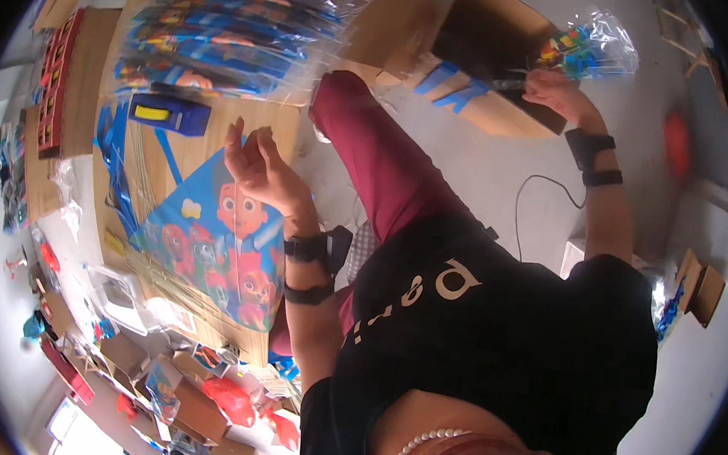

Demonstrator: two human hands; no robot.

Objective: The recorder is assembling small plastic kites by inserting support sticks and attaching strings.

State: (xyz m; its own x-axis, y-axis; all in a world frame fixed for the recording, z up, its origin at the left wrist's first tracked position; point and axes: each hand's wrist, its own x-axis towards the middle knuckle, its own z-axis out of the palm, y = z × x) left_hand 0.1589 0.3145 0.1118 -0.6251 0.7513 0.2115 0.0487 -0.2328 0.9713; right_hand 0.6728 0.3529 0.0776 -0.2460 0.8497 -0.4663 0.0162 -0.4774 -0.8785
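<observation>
My left hand (262, 168) hovers over the upper right part of a blue kite (178, 217) printed with cartoon figures, its fingers apart and nothing in them. The kite lies flat on the wooden table (282, 123). Over at the right, my right hand (556, 95) is closed at the rim of an open cardboard box (484, 109). A clear plastic bag (596, 53) with colourful contents is against its fingers, and the hand appears to grip it. The exact grip is hidden.
Many packaged kites (225, 33) cover the table's far end. Beside them sits a blue tape dispenser (167, 115). Thin sticks (175, 285) lie along the table's left and near edges. A thin cable (525, 185) curves over the floor. Red bags (231, 401) and boxes are below the table.
</observation>
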